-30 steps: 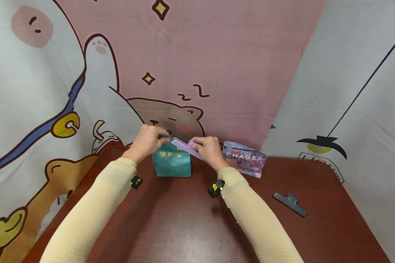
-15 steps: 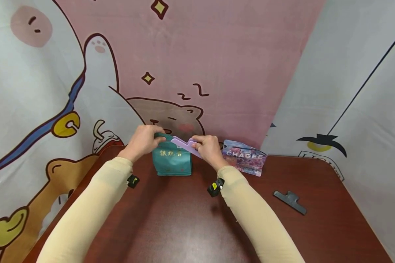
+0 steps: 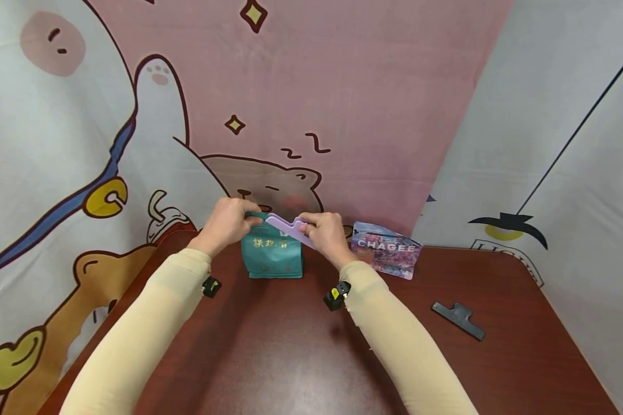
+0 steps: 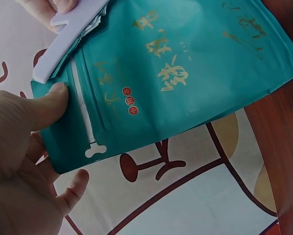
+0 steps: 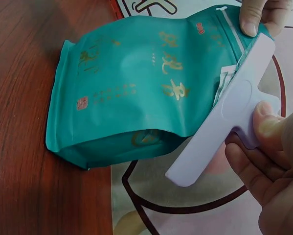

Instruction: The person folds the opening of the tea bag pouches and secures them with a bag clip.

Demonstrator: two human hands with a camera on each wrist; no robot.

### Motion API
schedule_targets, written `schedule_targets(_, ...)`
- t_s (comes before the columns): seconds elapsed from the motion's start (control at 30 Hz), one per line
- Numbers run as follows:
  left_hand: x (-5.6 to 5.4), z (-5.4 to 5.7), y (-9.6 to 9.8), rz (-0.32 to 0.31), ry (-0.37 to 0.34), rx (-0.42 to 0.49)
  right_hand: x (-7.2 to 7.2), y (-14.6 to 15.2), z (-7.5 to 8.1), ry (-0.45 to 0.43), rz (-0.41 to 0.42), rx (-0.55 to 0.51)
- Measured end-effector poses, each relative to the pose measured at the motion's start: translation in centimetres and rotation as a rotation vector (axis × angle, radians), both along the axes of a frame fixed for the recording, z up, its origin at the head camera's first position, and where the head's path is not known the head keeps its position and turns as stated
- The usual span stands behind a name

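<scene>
A teal pouch with gold lettering [image 3: 272, 253] stands upright at the table's back edge. My left hand [image 3: 231, 223] pinches its top left corner between thumb and fingers, as the left wrist view shows near the zip strip [image 4: 82, 98]. My right hand [image 3: 328, 235] grips the handle of a lilac sealing clip [image 5: 224, 112]. The clip slants across the top edge of the pouch, its long bar over part of the opening and its lower end sticking out past the pouch's side. Folded pouch material shows beside the bar in the right wrist view.
A pink and blue CHAGEE pouch [image 3: 385, 251] leans at the back, right of my right hand. A dark grey clip [image 3: 458, 320] lies on the right of the brown table [image 3: 291, 357]. A cartoon-printed cloth [image 3: 374, 115] hangs behind.
My left hand has shifted slightly left along the pouch's top since a second ago. The lilac clip and my right hand have moved slightly left.
</scene>
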State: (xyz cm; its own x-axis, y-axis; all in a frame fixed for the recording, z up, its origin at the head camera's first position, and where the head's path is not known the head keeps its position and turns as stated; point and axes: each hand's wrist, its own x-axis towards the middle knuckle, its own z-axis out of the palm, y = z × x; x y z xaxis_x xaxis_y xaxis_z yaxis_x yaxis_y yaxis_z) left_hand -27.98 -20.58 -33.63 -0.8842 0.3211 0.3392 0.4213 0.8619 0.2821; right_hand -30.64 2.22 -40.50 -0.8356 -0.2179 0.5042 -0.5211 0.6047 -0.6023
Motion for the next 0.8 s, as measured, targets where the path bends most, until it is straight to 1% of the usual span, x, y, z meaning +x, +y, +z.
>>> schedule_targets(0.13,-0.03,0.07,0.10,-0.012,0.024,-0.022,0.07,-0.35,0.26,0.013,0.004,-0.008)
schedule_targets(0.27,-0.06,0.04,0.05,-0.014,0.033,-0.034,0.14,-0.55,0.34,0.027,0.013,-0.017)
schedule_targets(0.43,0.00,0.09,-0.01,-0.006,0.025,-0.024,0.19,-0.69,0.43,0.031,0.017,-0.021)
schedule_targets(0.63,0.06,0.06,0.00,-0.017,0.032,-0.014,0.14,-0.90,0.38,0.056,0.021,-0.010)
schedule_targets(0.8,-0.04,-0.14,0.11,-0.008,0.034,-0.005,0.27,-1.03,0.49,0.033,0.025,-0.015)
